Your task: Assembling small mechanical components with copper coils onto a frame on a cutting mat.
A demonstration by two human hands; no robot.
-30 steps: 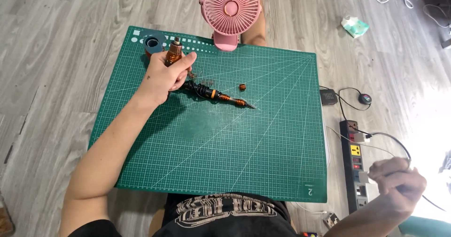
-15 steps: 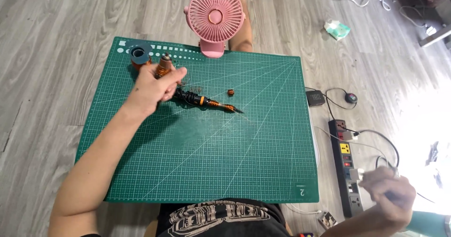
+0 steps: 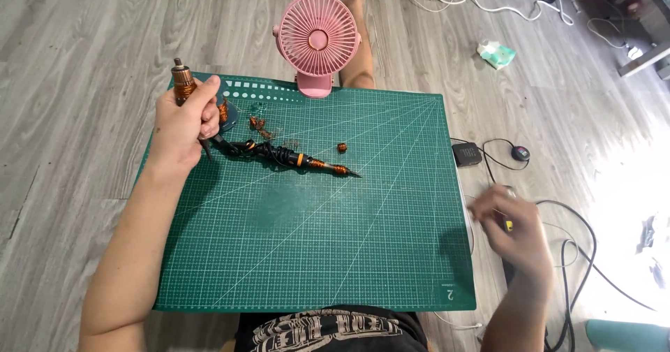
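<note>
My left hand (image 3: pixel 183 123) is at the far left corner of the green cutting mat (image 3: pixel 314 254), closed around a small copper-coloured cylindrical part (image 3: pixel 184 83) held upright. A black and orange soldering iron (image 3: pixel 286 156) lies on the mat just right of that hand, tip pointing right. A tiny orange piece (image 3: pixel 342 147) sits beside it, and small copper bits (image 3: pixel 259 124) lie near the hand. My right hand (image 3: pixel 513 230) is blurred, off the mat's right edge, over the power strip; what it holds is unclear.
A pink desk fan (image 3: pixel 317 41) stands at the mat's far edge. A black power adapter (image 3: pixel 467 154) and cables (image 3: pixel 579 254) lie on the wooden floor to the right. A mint tissue pack (image 3: pixel 497 53) lies farther back.
My left hand has lifted the copper part off the mat and moved it left. My right hand has swung leftward toward the mat's edge. The camera has tilted.
</note>
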